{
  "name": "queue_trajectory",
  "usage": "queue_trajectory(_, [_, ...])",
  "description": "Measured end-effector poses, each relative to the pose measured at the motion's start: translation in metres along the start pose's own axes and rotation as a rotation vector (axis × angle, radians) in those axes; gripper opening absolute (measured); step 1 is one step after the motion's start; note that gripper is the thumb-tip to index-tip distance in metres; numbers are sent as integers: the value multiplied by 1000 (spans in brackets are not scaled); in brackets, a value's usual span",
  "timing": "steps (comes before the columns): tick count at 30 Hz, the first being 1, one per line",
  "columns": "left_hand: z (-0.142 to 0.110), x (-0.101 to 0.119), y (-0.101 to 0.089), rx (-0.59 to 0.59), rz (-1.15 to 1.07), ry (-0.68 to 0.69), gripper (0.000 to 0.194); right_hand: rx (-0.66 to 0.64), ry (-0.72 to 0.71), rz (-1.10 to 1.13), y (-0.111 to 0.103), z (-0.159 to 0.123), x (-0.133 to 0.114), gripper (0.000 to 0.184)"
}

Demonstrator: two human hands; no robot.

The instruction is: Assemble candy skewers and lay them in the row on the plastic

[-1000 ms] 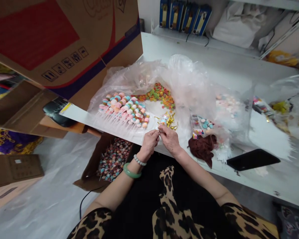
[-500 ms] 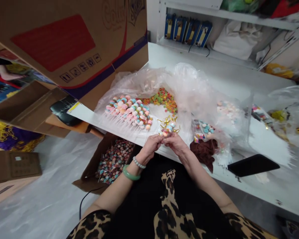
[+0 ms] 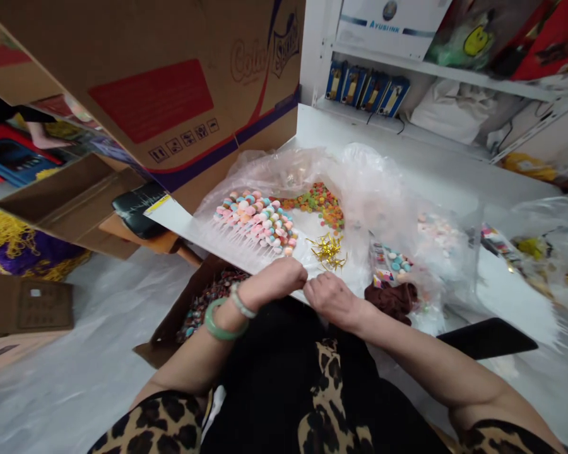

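Observation:
My left hand (image 3: 280,279) and my right hand (image 3: 332,299) meet knuckle to knuckle at the table's near edge, both closed. Whatever they pinch is hidden behind the fingers. Just beyond them lies a small heap of gold twist ties (image 3: 329,251). To the left, sticks threaded with pastel marshmallow-like sweets (image 3: 260,221) rest in a row, white ends toward me. Behind sit loose orange, green and red ring-shaped sweets (image 3: 324,203) on clear plastic. Below the table edge, an open carton (image 3: 163,328) holds many small colourful pieces (image 3: 201,309).
A tall cardboard box (image 3: 180,126) stands at the table's left. Crumpled clear plastic bags (image 3: 373,183) cover the middle. At right are a brown cloth (image 3: 392,304), a flat black device (image 3: 492,339) and many white sticks (image 3: 515,296). Shelves with blue boxes (image 3: 373,91) are behind.
My hands have turned and closed, knuckles up; the sweets that showed between them are out of sight. The view has tilted up, and more of the gold ties shows.

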State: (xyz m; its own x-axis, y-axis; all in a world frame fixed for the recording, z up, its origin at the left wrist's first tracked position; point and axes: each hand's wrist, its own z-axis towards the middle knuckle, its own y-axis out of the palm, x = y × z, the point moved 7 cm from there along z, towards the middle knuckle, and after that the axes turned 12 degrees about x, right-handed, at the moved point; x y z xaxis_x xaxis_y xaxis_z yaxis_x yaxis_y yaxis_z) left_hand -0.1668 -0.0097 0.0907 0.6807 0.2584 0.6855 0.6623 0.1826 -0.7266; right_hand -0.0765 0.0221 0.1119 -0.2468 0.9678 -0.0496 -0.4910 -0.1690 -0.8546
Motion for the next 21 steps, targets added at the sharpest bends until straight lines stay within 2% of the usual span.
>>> queue_trajectory(2, [1, 8, -7, 422, 167, -101, 24, 97, 368, 156, 4, 6, 39, 25])
queue_trajectory(3, [-1, 10, -3, 553, 154, -145, 26, 159, 541, 264, 7, 6, 56, 26])
queue_trajectory(5, [-3, 7, 9, 738, -63, -198, 22, 255, 767, 519, 21, 3, 76, 30])
queue_trajectory(7, [-3, -11, 22, 809, -494, -288, 19, 315, 857, 749, 34, -1, 80, 32])
queue_trajectory(8, [-2, -21, 33, 744, -750, -349, 26, 336, 880, 813, 38, -6, 80, 32])
queue_trajectory(9, [0, -28, 47, 592, -996, -410, 39, 360, 910, 854, 40, -12, 79, 30])
queue_trajectory(11, [-2, -27, 75, 127, -1344, -498, 66, 371, 934, 821, 40, -25, 76, 27])
queue_trajectory(12, [-8, -24, 85, -100, -1411, -515, 76, 336, 907, 783, 39, -30, 73, 26])
queue_trajectory(13, [-15, -24, 90, -237, -1415, -521, 80, 285, 864, 765, 40, -33, 68, 25])
queue_trajectory(14, [-20, -28, 92, -300, -1370, -515, 80, 228, 825, 769, 42, -35, 63, 25])
queue_trajectory(16, [-24, -39, 89, -256, -1181, -464, 69, 109, 834, 834, 52, -41, 57, 25])
queue_trajectory(18, [-24, -46, 76, -130, -881, -353, 53, 25, 947, 945, 66, -52, 57, 26])
queue_trajectory(21, [-24, -40, 53, 23, -354, -128, 31, -190, 1086, 1272, 91, -67, 44, 33])
